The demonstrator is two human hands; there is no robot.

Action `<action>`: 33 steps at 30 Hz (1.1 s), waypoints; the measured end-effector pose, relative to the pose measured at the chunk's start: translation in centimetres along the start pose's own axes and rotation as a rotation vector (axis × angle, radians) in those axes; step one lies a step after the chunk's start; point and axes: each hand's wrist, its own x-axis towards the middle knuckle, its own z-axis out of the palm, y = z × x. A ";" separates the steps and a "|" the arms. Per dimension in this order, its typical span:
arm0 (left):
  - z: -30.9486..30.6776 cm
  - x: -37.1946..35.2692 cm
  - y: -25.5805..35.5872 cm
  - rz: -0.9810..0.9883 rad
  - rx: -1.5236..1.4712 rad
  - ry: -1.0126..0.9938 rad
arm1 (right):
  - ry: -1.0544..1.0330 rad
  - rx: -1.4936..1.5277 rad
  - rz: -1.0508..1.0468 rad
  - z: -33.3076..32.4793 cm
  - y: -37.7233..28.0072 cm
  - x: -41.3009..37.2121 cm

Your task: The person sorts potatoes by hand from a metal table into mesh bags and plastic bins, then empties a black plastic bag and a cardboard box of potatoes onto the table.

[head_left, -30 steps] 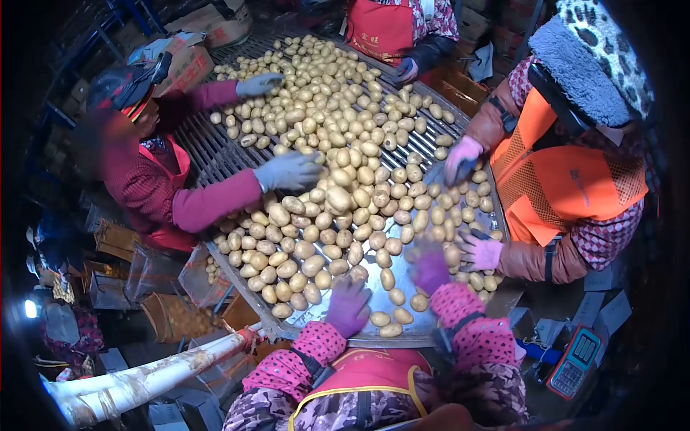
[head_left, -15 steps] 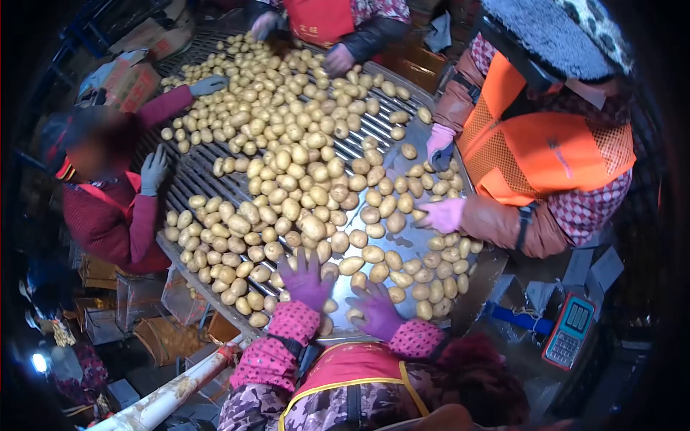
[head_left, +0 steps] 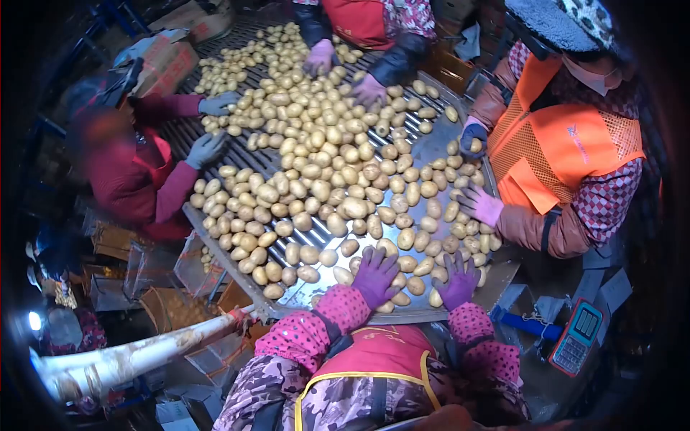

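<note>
Both my hands wear purple gloves and lie over the near edge of a metal sorting table [head_left: 298,296] heaped with potatoes [head_left: 316,136]. My left hand [head_left: 376,277] has its fingers spread, resting against potatoes near the middle of the front edge. To its right, my right hand [head_left: 458,281] also has spread fingers, touching potatoes near the right front corner. Several potatoes sit between the two hands. Neither hand grips one. Bare metal shows just left of my left hand, and dark slats show under the heap farther left.
A co-worker in grey gloves [head_left: 206,149] stands left, one in an orange vest [head_left: 553,136] right, another in a red apron [head_left: 356,21] at the far side. A white pipe [head_left: 136,357], boxes [head_left: 154,61] and a red-edged device [head_left: 577,336] surround the table.
Both my hands have shifted right across the table, and potatoes near them have moved. The view has shifted too. The right co-worker now holds a potato; the other co-workers' hands have moved.
</note>
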 end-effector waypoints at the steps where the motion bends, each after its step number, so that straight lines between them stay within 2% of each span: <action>1: -0.4 -1.7 0.2 0.027 -0.015 -0.004 | 0.035 -0.030 0.020 0.2 -0.8 0.0; 4: -0.6 -7.3 0.0 0.099 -0.096 -0.007 | 0.141 -0.137 0.071 1.0 -4.0 0.0; 7: -2.3 -11.9 0.8 0.017 -0.046 0.078 | -0.023 0.172 0.070 -0.3 -8.5 -1.7; 9: -2.8 -14.7 0.6 -0.157 -0.028 0.113 | 0.156 0.283 -0.202 3.9 -9.8 -4.7; 12: -3.8 -18.3 -1.8 -0.435 0.102 0.178 | 0.004 0.168 -0.533 -0.4 -13.9 -9.5; 13: -3.6 -19.3 -3.4 -0.543 0.171 0.201 | 0.006 0.184 -0.556 0.0 -13.4 -9.4; 15: -5.3 -19.8 -4.4 -0.636 0.219 0.168 | 0.012 0.216 -0.608 0.5 -11.7 -7.6; 17: -5.8 -20.2 -4.3 -0.700 0.253 0.132 | 0.003 0.265 -0.542 0.4 -10.1 -5.3; 19: -5.6 -19.8 -4.3 -0.721 0.282 0.115 | 0.120 0.161 -0.427 0.3 -8.5 -3.1; 22: -5.5 -19.6 -4.4 -0.722 0.309 0.133 | 0.263 0.195 -0.245 3.6 -8.2 -2.6; 26: -5.1 -19.0 -4.4 -0.856 0.236 0.172 | -0.021 0.116 -0.517 0.8 -10.9 -3.2; 28: -4.1 -18.3 -4.7 -0.871 0.216 0.175 | 0.004 0.176 -0.479 0.5 -8.9 -1.1; 29: -4.5 -17.5 -4.7 -0.826 0.119 0.152 | 0.009 0.209 -0.461 0.4 -8.1 -0.2; 31: -4.8 -14.8 -3.9 -0.665 0.247 0.132 | 0.051 0.153 -0.390 0.2 -7.2 1.1; 32: -5.4 -13.1 -3.0 -0.675 0.270 0.122 | 0.086 0.130 -0.367 0.7 -6.4 1.3; 33: -5.8 -11.8 -2.8 -0.661 0.171 0.095 | 0.119 0.106 -0.346 0.4 -6.2 1.9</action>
